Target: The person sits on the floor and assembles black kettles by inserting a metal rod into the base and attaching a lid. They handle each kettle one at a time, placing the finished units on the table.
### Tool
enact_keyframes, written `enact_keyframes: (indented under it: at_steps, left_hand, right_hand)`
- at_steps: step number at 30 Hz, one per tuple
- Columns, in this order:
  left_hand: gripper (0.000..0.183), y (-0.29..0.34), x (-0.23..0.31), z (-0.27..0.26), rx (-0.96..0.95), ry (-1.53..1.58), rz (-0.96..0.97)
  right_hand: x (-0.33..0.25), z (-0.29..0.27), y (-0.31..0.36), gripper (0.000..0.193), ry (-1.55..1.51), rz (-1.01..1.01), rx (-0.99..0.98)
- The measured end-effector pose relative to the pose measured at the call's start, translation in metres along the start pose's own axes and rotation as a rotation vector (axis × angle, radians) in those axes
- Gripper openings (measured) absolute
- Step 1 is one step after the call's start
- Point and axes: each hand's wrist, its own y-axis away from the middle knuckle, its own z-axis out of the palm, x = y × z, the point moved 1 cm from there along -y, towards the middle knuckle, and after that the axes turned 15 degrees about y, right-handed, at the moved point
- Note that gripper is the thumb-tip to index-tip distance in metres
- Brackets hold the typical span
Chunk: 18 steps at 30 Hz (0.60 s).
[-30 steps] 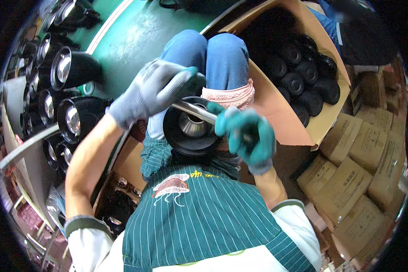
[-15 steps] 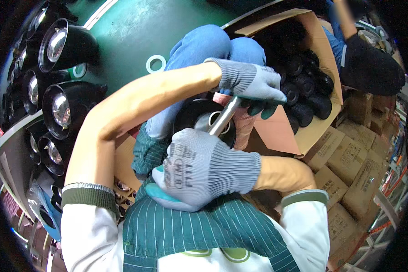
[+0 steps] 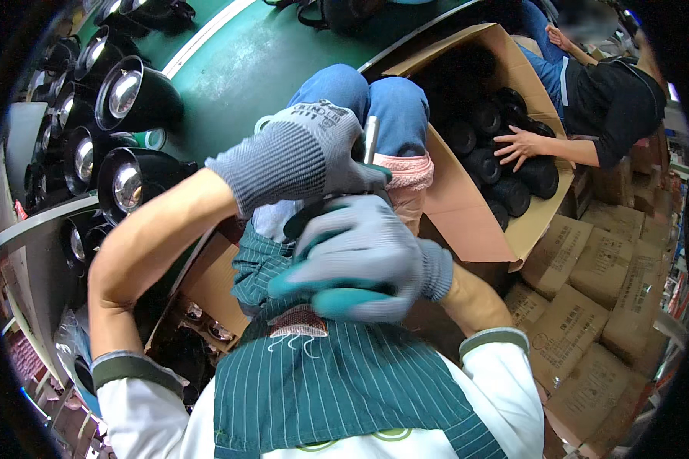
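Observation:
Both my hands wear grey knit gloves with teal palms. My left hand [image 3: 310, 149] is curled round the lower part of a shiny metal rod [image 3: 371, 139], whose top sticks up beside the fingers. Just below and nearer to me, my right hand [image 3: 367, 256] is slightly blurred, its fingers bent in front of my lap. What those fingers close on is hidden. Between the hands a dark edge of a black round piece [image 3: 298, 220] shows above my knees; the gloves cover most of it.
An open carton [image 3: 467, 226] of black round parts [image 3: 509, 195] stands at right, with another person's hand [image 3: 520, 145] in it. Sealed cartons [image 3: 574, 321] are stacked behind. Black lamp-like shades [image 3: 126, 180] with shiny insides crowd the left; a divided box [image 3: 214, 287] is below.
My left hand has moved left and closer to me; the rod now stands more upright. My right hand has shifted right and turned. The other person's hand has come into the carton.

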Motion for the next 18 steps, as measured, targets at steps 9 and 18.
enact_keyframes:
  at_steps: [9, 18]
  left_hand:
    - [0.053, -0.004, -0.001, 0.005, -0.213, -0.229, -0.032]
    - [0.09, 0.038, -0.013, 0.061, 0.239, -0.132, -0.192]
  right_hand:
    - [0.052, 0.096, 0.09, 0.083, -0.344, 0.661, 0.956]
    - [0.082, 0.066, 0.087, 0.078, -0.933, 0.759, 0.681]
